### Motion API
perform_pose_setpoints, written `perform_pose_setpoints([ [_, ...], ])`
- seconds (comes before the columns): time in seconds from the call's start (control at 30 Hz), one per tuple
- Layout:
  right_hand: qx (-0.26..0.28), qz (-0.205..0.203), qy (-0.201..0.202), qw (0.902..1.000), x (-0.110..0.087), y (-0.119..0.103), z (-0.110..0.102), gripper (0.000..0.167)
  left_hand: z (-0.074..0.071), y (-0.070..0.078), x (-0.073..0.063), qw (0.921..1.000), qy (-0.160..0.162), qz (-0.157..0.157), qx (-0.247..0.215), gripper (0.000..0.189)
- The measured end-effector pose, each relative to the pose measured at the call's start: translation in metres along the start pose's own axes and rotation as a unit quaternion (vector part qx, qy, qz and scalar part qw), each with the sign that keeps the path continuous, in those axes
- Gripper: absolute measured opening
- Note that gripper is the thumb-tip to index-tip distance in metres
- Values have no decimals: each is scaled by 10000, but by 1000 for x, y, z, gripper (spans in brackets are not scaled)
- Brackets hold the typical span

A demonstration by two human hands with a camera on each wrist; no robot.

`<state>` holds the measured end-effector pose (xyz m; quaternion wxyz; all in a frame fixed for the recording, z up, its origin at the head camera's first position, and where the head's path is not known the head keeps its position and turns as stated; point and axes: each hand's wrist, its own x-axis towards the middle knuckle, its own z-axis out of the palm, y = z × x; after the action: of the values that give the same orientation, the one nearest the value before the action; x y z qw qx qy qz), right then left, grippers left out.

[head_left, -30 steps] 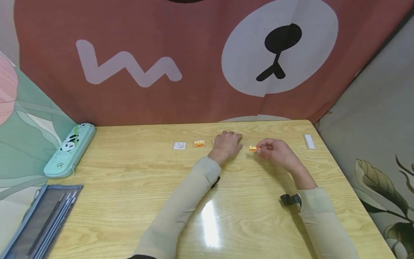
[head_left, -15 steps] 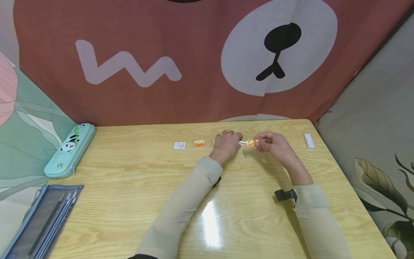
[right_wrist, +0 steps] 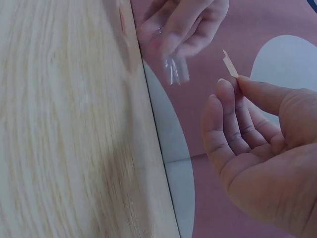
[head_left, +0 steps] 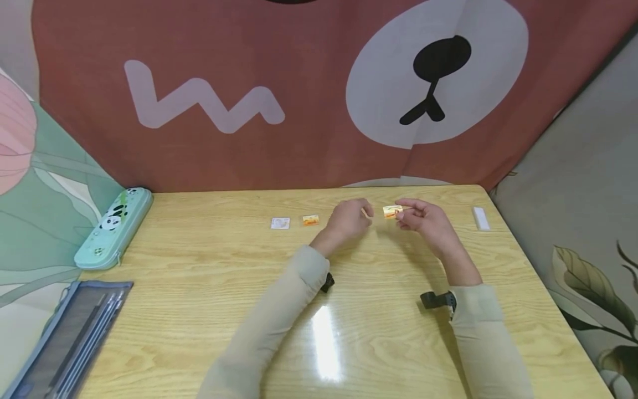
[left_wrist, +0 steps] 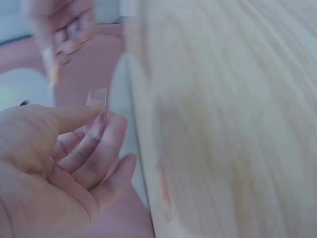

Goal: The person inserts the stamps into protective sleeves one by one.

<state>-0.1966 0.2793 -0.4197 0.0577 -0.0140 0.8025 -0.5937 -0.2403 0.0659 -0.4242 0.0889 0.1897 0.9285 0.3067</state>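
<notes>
Above the back of the table, my right hand [head_left: 427,224] pinches a small yellow-orange card [head_left: 390,211] between thumb and fingertips. In the right wrist view that card [right_wrist: 230,66] is seen nearly edge-on. My left hand [head_left: 347,220], just left of it, pinches a small clear plastic piece [left_wrist: 97,96] between thumb and forefinger. The plastic [right_wrist: 177,69] is blurred in the right wrist view and stands apart from the card. To the left of my left hand, a second yellow-orange card [head_left: 310,220] and a whitish card [head_left: 280,223] lie flat in a row.
A white block [head_left: 481,219] lies near the table's right edge. On the left are a mint pencil case [head_left: 113,228] with pandas and a see-through zip pouch [head_left: 89,338] holding several long thin items. A brown cloth [head_left: 224,160] with a bear design hangs behind the table [head_left: 199,310].
Clear plastic showed between my left hand and the card half a second ago; now card and plastic are apart. The right hand rose slightly with the card, and the left hand turned.
</notes>
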Motion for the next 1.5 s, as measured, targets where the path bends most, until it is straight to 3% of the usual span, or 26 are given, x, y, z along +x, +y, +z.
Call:
perform_pose_setpoints([
  [0.07,119,13,28,9999,1,0,2,41,-9,-5,-6,9965,1,-37,-840,15],
  [0.17,326,26,10,9995,1,-1,6,40,-22,-13,-14,9787,-29,-99,-2051,25],
  [0.33,570,46,-116,9983,1,-5,12,34,-40,-22,-24,9541,65,-295,-2981,40],
  [0.57,669,31,-133,9977,3,-8,21,45,-56,-31,-39,9347,208,-473,-3517,23],
  [0.63,701,64,-64,9975,4,-8,24,43,-58,-33,-41,9336,213,-438,-3549,23],
  [0.7,681,101,-33,9976,5,-8,27,38,-60,-36,-43,9267,150,-466,-3725,24],
  [0.9,717,169,-81,9973,4,-8,37,24,-62,-43,-51,9073,-138,-654,-4152,24],
  [1.1,710,386,-178,9966,2,-7,45,25,-56,-51,-59,8984,-204,-775,-4318,25],
  [1.3,984,573,-467,9924,0,-6,52,31,-49,-56,-63,8974,-189,-1024,-4287,28],
  [1.5,1182,662,-773,9878,0,-7,56,26,-49,-59,-69,9037,-279,-963,-4162,30],
])
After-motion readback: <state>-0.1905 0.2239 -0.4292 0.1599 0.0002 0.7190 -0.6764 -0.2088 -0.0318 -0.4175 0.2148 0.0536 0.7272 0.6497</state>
